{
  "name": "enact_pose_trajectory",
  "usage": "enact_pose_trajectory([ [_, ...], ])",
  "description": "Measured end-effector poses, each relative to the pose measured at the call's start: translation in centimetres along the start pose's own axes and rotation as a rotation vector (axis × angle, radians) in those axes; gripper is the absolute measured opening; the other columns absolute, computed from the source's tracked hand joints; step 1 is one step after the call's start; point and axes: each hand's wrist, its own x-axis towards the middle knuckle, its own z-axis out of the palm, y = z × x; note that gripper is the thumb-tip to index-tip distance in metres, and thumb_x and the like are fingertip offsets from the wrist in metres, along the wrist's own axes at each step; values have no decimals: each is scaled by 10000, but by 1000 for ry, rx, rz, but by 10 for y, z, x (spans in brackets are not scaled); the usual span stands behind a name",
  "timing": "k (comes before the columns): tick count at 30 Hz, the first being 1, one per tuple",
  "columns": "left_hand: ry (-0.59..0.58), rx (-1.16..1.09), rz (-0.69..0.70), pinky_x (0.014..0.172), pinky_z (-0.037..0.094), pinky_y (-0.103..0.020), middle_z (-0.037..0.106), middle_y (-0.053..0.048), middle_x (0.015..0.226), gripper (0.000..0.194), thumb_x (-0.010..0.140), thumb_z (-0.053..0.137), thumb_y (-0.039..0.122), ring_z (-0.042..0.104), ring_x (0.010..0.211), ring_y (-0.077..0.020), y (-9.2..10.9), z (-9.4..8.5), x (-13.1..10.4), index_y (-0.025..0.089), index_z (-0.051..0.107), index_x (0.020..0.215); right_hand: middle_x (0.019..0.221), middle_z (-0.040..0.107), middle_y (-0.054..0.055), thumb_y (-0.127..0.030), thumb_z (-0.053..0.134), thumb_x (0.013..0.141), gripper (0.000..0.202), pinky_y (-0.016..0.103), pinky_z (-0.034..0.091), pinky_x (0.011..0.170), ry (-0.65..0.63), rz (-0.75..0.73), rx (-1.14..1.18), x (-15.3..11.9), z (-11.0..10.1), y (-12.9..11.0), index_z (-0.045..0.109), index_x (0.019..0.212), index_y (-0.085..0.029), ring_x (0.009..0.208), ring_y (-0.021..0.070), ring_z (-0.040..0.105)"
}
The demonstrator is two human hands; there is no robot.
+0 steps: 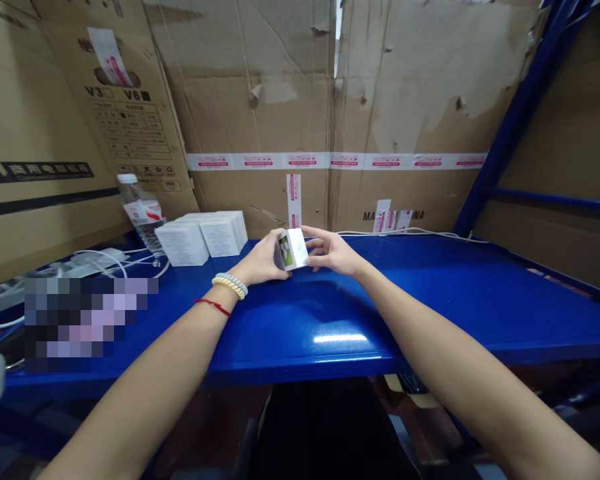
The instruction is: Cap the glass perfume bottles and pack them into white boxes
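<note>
A small white box [297, 248] with a green-and-white picture on one side is held up a little above the blue tabletop [430, 287]. My left hand [266, 259] grips it from the left, thumb in front and fingers behind, with a pale coiled band and a red string on the wrist. From the right, my right hand [330, 252] pinches the box, its index finger along the top edge and its thumb at the lower right corner. To the left of my hands stand several white boxes [183, 243] in rows, with fine print on their faces.
A clear water bottle [143, 213] stands behind the white boxes. White cables and a power strip [93, 262] lie at the left, near a blurred-out object [93, 323]. Cardboard sheets [260, 120] wall the back, and a blue metal post [510, 113] rises at the right.
</note>
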Motion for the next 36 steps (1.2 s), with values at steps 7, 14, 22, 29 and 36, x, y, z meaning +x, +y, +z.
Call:
enact_pose_trajectory([
  [7,22,97,-58,958,412,-433,518,-132,1242,979,463,803,543,498,1129,-306,4,-1,2,164,394,1268,1058,631,103,-262,743,634,780,311,546,626,82,-98,-204,4,2,7,412,1334,-171,818,192,615],
  [14,13,51,-110,904,432,-383,637,-72,1146,510,752,594,438,576,1011,-239,7,-15,3,185,560,1194,1015,672,96,-204,642,709,454,373,542,766,201,-128,-276,11,-6,19,553,1151,-146,820,181,644],
  [22,-37,-88,-209,780,474,-366,680,-76,1011,476,682,641,352,605,841,-216,-5,-20,4,158,613,1115,1049,663,108,-246,650,722,359,396,486,906,229,-212,-286,10,1,13,598,1060,-137,962,203,625],
  [29,12,-535,-454,713,501,-359,702,-97,908,433,570,768,363,643,796,-229,-4,-2,10,134,647,916,1130,610,108,-243,704,677,505,386,514,857,437,-95,-185,12,-4,13,519,1141,-177,937,195,620],
  [36,201,-866,-624,618,513,-311,698,-96,810,357,623,770,340,635,687,-186,9,4,13,114,635,865,943,636,77,-118,684,685,630,315,565,622,292,224,159,10,13,10,381,1235,-180,760,175,642],
])
